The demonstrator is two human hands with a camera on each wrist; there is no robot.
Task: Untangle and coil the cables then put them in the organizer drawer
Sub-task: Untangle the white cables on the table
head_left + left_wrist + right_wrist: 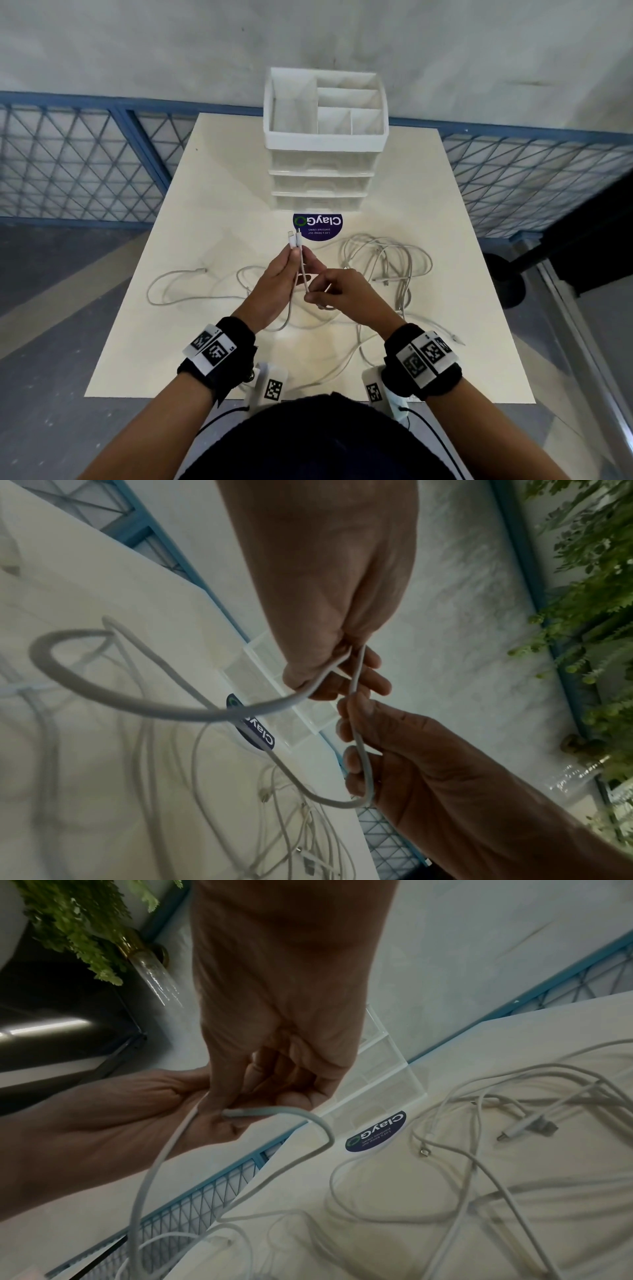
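Note:
My left hand (pixel 286 270) pinches both plug ends of a white cable (pixel 295 241) so that the plugs stick up above the fingers. Just to its right, my right hand (pixel 337 291) pinches the same cable's strand (pixel 303 274) a little lower down. In the left wrist view the cable (pixel 359 723) runs from the left hand (pixel 329 664) through the right hand (pixel 383 750). In the right wrist view the right hand (pixel 274 1069) grips the strand (pixel 270 1112). Loose white cables (pixel 387 260) lie tangled on the table. The white organizer (pixel 325 137) stands at the back with its drawers (pixel 320 185) closed.
The cream table (pixel 205 205) carries a round purple sticker (pixel 318 226) in front of the organizer. One more cable loop (pixel 171 284) lies at the left. A blue mesh fence (pixel 68 161) runs behind the table. A plant (pixel 596 615) shows beyond it.

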